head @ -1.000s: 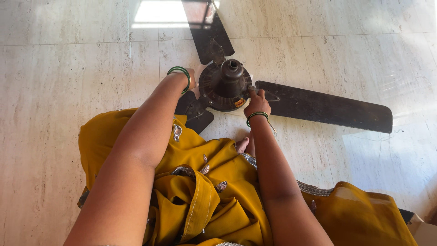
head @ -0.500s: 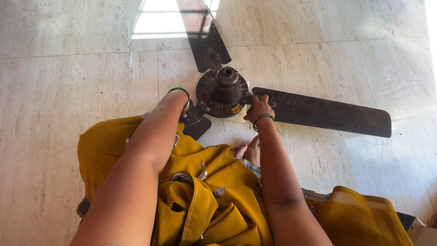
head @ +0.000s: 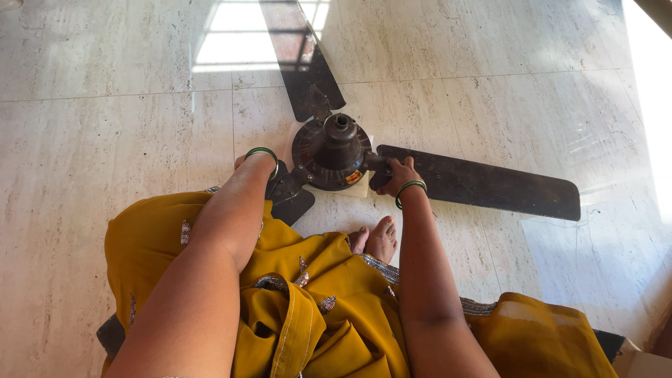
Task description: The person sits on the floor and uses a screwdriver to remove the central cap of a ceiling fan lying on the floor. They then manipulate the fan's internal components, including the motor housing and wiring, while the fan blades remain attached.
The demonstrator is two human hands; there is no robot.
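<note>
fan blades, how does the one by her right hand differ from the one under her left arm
The right blade lies in full view, long and flat across the floor; the near blade shows only a short stub, the rest hidden under the left arm and yellow cloth. The right hand grips the right blade's root; the left hand sits beside the near blade. Both are dark, worn, and joined to the motor hub.

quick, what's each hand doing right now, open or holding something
Left hand: mostly hidden behind the wrist, at the fan; grip cannot be told.
Right hand: closed on the blade by the hub.
</note>
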